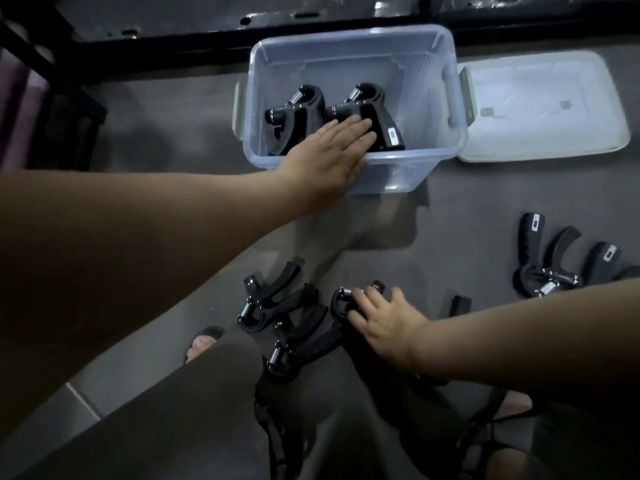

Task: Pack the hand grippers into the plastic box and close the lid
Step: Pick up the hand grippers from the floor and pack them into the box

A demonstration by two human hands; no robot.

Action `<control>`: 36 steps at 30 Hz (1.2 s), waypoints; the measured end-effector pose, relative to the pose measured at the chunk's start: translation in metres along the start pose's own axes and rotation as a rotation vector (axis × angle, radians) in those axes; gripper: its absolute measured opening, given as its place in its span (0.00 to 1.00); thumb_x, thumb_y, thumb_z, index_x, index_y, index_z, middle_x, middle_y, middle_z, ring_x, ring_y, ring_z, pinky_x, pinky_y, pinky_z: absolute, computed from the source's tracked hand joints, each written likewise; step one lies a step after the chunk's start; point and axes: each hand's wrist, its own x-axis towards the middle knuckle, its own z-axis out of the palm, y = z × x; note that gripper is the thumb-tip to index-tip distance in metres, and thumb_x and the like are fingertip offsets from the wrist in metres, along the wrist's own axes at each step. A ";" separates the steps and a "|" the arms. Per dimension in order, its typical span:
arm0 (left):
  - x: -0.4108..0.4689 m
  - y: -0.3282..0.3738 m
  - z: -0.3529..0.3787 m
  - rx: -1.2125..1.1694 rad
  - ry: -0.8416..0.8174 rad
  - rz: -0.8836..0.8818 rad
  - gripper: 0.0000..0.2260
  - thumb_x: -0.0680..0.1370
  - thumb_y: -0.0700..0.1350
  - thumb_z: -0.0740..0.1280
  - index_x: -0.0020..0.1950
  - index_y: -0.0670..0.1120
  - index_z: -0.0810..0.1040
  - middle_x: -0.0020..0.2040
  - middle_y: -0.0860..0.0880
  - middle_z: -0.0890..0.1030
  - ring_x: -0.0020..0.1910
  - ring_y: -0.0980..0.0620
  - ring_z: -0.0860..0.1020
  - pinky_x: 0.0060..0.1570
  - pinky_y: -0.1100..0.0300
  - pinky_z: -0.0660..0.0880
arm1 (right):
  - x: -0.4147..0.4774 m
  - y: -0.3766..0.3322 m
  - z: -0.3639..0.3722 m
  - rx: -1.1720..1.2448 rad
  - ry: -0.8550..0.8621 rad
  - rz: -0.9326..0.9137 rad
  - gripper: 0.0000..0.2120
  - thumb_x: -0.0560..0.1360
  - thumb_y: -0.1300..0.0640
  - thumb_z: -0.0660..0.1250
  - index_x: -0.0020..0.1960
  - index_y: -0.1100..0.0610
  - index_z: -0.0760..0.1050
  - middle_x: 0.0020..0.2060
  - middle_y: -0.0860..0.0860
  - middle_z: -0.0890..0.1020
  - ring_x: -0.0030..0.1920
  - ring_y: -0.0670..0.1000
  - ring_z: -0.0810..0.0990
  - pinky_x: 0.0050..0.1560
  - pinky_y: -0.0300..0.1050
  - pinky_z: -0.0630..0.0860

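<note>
A clear plastic box (446, 98) stands open on the dark floor. Two black hand grippers lie inside, a left one (294, 112) and a right one (377, 109). My left hand (329, 157) reaches over the box's near wall, its straight fingers resting on the right gripper. My right hand (384, 320) is lower down, its fingers curled round a black hand gripper (341, 301) on the floor. Beside it lies a small pile of grippers (277, 320). The box's lid (543, 109) lies flat to the right of the box.
More hand grippers (550, 261) lie on the floor at the right, with a small black piece (459, 304) near my right forearm. My legs and sandalled feet (202, 341) fill the bottom. A black frame (173, 39) runs behind the box.
</note>
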 end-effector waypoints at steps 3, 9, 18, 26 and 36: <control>0.001 -0.002 0.001 -0.023 -0.005 0.000 0.27 0.82 0.53 0.44 0.76 0.42 0.65 0.77 0.42 0.64 0.77 0.44 0.60 0.77 0.51 0.53 | 0.004 0.005 0.003 0.012 -0.087 0.100 0.39 0.74 0.42 0.63 0.76 0.59 0.51 0.76 0.62 0.47 0.73 0.62 0.52 0.61 0.64 0.62; 0.003 -0.005 0.005 -0.029 0.016 0.024 0.25 0.83 0.52 0.47 0.74 0.39 0.68 0.74 0.40 0.67 0.74 0.42 0.65 0.75 0.48 0.59 | 0.011 0.017 0.001 0.138 -0.118 0.195 0.44 0.72 0.45 0.69 0.77 0.58 0.48 0.76 0.61 0.42 0.71 0.65 0.55 0.61 0.61 0.67; 0.002 -0.011 0.001 -0.085 -0.013 0.030 0.28 0.82 0.54 0.43 0.77 0.42 0.61 0.78 0.44 0.62 0.77 0.47 0.59 0.77 0.53 0.52 | 0.002 0.060 -0.055 0.841 -0.130 0.249 0.22 0.65 0.59 0.67 0.55 0.55 0.61 0.57 0.55 0.70 0.56 0.57 0.75 0.50 0.50 0.74; -0.027 -0.046 -0.006 0.052 0.030 -0.182 0.29 0.81 0.55 0.41 0.77 0.42 0.61 0.78 0.44 0.60 0.78 0.48 0.57 0.77 0.51 0.49 | -0.035 0.121 -0.126 2.092 -0.181 -0.064 0.26 0.59 0.71 0.62 0.56 0.57 0.70 0.55 0.73 0.76 0.52 0.68 0.81 0.35 0.44 0.74; -0.040 -0.065 0.003 -0.099 0.130 -0.461 0.29 0.80 0.52 0.46 0.76 0.37 0.61 0.77 0.40 0.60 0.77 0.44 0.56 0.77 0.50 0.49 | 0.030 0.150 -0.215 2.011 0.620 0.370 0.03 0.76 0.65 0.66 0.49 0.64 0.77 0.39 0.60 0.80 0.40 0.57 0.82 0.42 0.56 0.83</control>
